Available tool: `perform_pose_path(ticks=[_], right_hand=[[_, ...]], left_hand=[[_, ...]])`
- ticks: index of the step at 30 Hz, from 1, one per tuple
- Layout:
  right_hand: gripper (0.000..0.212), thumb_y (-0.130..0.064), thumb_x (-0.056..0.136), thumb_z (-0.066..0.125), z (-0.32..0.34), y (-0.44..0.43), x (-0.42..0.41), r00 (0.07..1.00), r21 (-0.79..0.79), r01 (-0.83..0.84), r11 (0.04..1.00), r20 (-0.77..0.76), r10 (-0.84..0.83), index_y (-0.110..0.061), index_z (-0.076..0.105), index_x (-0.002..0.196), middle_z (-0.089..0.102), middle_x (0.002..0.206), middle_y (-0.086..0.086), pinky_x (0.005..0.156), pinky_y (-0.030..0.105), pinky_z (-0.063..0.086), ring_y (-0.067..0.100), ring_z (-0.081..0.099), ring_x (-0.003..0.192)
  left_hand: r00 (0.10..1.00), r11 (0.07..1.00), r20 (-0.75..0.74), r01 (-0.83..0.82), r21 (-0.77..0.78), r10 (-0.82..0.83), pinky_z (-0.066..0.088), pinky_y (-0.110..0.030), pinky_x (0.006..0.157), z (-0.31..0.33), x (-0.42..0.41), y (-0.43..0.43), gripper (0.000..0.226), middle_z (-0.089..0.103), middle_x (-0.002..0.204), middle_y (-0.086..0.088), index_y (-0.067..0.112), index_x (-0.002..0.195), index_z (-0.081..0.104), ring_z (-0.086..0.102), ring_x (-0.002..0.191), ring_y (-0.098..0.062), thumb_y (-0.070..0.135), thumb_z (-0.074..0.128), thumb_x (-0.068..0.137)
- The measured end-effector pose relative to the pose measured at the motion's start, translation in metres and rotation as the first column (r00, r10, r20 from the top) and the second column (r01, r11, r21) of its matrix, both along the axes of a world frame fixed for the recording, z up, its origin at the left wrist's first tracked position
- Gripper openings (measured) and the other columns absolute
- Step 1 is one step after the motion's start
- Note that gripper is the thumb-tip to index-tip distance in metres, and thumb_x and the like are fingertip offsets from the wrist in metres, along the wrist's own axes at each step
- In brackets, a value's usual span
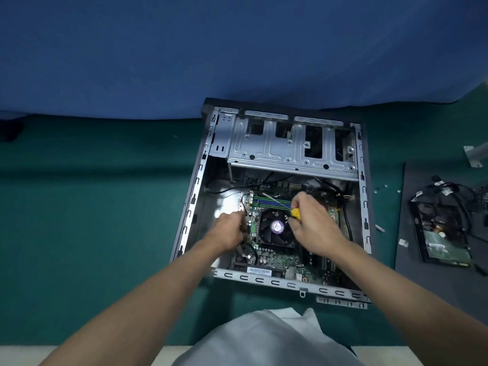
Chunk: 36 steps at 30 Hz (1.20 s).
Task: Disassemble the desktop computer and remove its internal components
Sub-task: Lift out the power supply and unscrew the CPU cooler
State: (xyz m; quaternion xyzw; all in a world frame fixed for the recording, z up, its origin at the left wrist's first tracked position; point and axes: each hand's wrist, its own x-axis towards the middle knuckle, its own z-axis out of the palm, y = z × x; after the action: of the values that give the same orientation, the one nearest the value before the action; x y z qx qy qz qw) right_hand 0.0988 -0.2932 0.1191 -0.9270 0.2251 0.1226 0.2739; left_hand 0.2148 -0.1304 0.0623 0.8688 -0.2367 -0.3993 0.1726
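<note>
An open desktop case [190,204] lies on its side on the green table. Inside it sits the motherboard [280,260] with a black CPU fan [274,229] at its middle. My right hand [314,225] grips a yellow-handled screwdriver [295,213], whose shaft points up and left over the memory slots [272,200]. My left hand [229,229] is at the board's left edge with fingers curled on something small that I cannot make out. A silver drive cage [287,146] spans the far end of the case.
A dark mat [406,207] to the right carries a removed unit [443,233] with a tangle of black cables. Loose screws [385,187] lie between case and mat. A blue backdrop [184,62] rises behind the case. White cloth [264,339] lies at the near edge.
</note>
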Motion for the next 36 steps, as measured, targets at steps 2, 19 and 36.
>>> perform_pose_path(ticks=[2, 19, 36], right_hand=[[0.054, -0.046, 0.088, 0.060, -0.005, 0.004, 0.002, 0.994, -0.125, -0.106, 0.987, -0.043, 0.101, -0.018, 0.037, 0.128, 0.042, 0.125, -0.001, 0.071, 0.026, 0.049, 0.013, 0.056, 0.085], [0.099, -0.063, 0.061, 0.076, -0.022, -0.013, 0.039, 0.866, -0.178, -0.414, 0.893, -0.378, 0.326, -0.013, 0.037, 0.137, 0.046, 0.137, 0.006, 0.069, 0.031, 0.044, 0.025, 0.058, 0.105], [0.109, -0.076, 0.067, 0.058, -0.022, -0.007, 0.003, 0.887, -0.242, -0.366, 0.899, -0.382, 0.259, -0.013, 0.017, 0.147, 0.031, 0.148, 0.009, 0.041, 0.023, 0.033, 0.015, 0.053, 0.067]], left_hand=[[0.997, 0.997, 0.062, 0.044, 0.061, -0.048, 0.048, -0.022, 0.074, 0.001, -0.001, 0.001, 0.020, 0.061, 0.101, 0.002, 0.019, 0.100, 0.055, 0.058, 0.089, -0.012, 0.007, 0.066, 0.088], [0.974, 0.954, 0.017, 0.218, 0.205, -0.226, 0.040, -0.044, 0.102, 0.002, -0.007, 0.009, 0.034, 0.056, 0.132, -0.001, 0.025, 0.135, 0.048, 0.046, 0.124, -0.022, 0.032, 0.041, 0.102], [0.970, 0.957, 0.027, 0.233, 0.173, -0.242, 0.044, -0.051, 0.101, 0.005, -0.012, 0.008, 0.026, 0.054, 0.120, 0.000, 0.020, 0.118, 0.053, 0.048, 0.115, -0.020, 0.035, 0.038, 0.103]])
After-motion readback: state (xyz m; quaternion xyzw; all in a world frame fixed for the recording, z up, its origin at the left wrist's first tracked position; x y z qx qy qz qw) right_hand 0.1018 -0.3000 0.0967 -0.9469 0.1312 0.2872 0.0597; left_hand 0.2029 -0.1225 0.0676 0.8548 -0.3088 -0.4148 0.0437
